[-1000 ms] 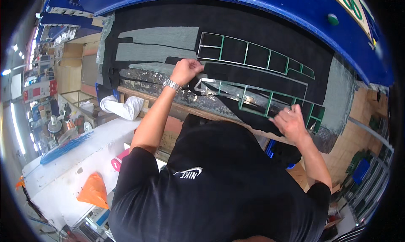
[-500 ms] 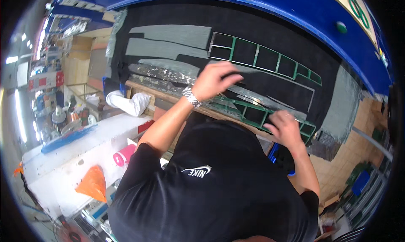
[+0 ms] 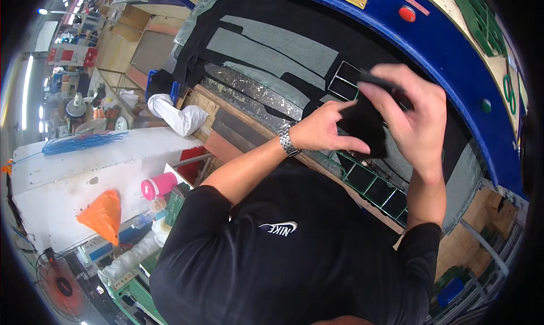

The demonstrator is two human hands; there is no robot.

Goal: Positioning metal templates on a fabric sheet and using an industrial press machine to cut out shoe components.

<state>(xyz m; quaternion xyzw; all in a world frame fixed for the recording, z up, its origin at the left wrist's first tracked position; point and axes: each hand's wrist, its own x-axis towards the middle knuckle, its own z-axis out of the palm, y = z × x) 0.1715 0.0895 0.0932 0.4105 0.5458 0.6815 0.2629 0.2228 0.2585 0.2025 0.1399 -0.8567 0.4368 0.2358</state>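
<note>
We've got both hands up over the bench. Left hand [image 3: 320, 129], w/ a metal wristwatch [image 3: 287, 141], pinches the lower edge of a black cut piece [image 3: 362, 126] btwn thumb & fingers. Right hand [image 3: 413, 115] grips the same piece from above, fingers curled over its top edge. Piece is held in the air, clear of the black sheet [image 3: 266, 19] on the blue-framed cutting bed [image 3: 453, 47]. Green cutting-die frame [image 3: 374, 180] lies just below our hands. Pink tumbler [image 3: 158, 186] sits well off to our left.
</note>
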